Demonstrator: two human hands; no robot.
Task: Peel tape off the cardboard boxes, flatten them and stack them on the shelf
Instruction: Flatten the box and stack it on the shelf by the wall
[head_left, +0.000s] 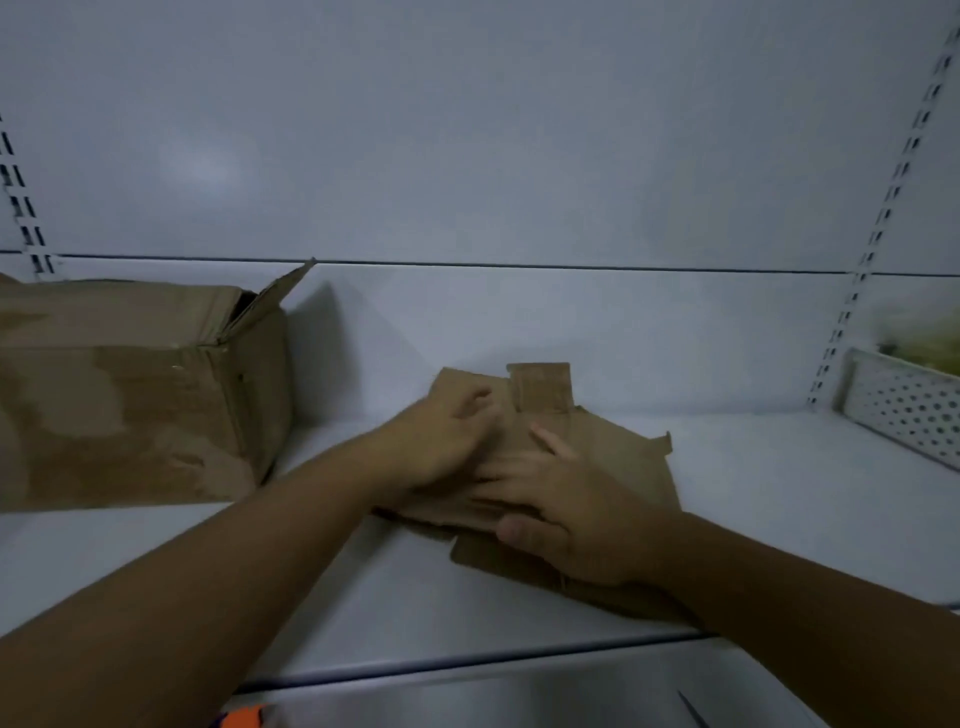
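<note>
Shelf (753, 499) bears flattened cardboard (618, 457), right hand (571, 519) pressing flat, left hand (436, 447) unclear (open room rightward).

Bare forearms (208, 571), bare L hand (441, 447), R hand (576, 519)

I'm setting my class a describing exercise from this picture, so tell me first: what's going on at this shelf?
A person has both hands on a flattened cardboard box lying on a white shelf. The right hand lies flat on it, fingers spread, pressing down. The left hand rests on its far part with curled fingers; blur hides whether it pinches anything. To the left a bigger box stands unflattened, one flap open.
</note>
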